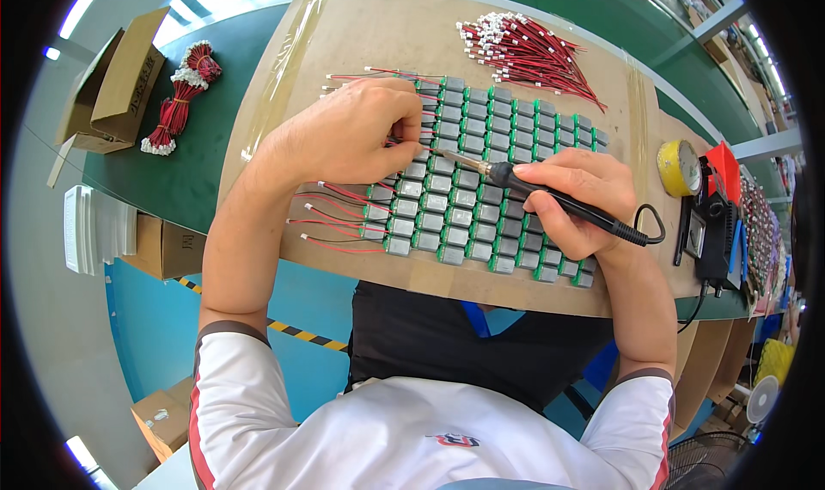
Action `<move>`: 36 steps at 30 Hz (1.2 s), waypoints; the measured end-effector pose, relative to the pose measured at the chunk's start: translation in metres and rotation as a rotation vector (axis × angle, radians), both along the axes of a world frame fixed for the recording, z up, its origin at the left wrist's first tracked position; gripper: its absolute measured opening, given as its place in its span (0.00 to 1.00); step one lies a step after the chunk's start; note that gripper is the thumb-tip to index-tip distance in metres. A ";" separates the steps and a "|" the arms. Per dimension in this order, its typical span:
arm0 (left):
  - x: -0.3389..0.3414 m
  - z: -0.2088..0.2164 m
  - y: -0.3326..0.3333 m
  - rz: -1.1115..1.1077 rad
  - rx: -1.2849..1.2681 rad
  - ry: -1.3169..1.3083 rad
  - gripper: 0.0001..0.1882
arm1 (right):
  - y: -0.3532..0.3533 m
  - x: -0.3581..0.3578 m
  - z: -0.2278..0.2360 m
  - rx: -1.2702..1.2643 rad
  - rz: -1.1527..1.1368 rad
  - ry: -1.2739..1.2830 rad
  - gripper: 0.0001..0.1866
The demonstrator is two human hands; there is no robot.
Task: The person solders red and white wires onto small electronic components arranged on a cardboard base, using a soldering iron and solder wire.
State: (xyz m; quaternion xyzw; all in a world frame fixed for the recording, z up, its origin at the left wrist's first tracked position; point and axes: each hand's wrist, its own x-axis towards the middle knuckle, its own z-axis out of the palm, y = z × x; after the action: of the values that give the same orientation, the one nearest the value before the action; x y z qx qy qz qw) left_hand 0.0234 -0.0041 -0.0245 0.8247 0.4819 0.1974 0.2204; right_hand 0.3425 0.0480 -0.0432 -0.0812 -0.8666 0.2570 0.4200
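Observation:
My right hand [584, 193] is wrapped around the black handle of a soldering iron [504, 175]. The iron's tip points left, close to the fingertips of my left hand [365, 125]. That hand is closed in a pinch on a thin red wire [427, 150] at the green edge of a grey block. Its fingers partly hide the wire. Beneath both hands, rows of small grey blocks with green circuit boards [461, 199] cover the middle of the bench. Red and black wires with white plugs [331, 211] stick out leftward from the left-hand blocks.
A loose pile of red and black wires [537, 56] lies at the back. Bundled wires [179, 99] and an open cardboard box [112, 86] are at left. Yellow tape [678, 168] and a dark device [715, 232] with the iron's cord stand at right. Brown cardboard [361, 34] covers the bench.

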 end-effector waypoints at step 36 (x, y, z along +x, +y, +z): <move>0.001 -0.001 -0.001 -0.001 0.031 -0.014 0.11 | -0.002 0.004 0.005 0.030 -0.061 0.024 0.17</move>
State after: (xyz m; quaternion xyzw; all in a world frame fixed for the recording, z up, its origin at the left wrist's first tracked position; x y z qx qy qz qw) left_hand 0.0246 -0.0052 -0.0255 0.8270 0.4767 0.2102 0.2112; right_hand 0.3465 0.0463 -0.0383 -0.0984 -0.8624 0.2321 0.4391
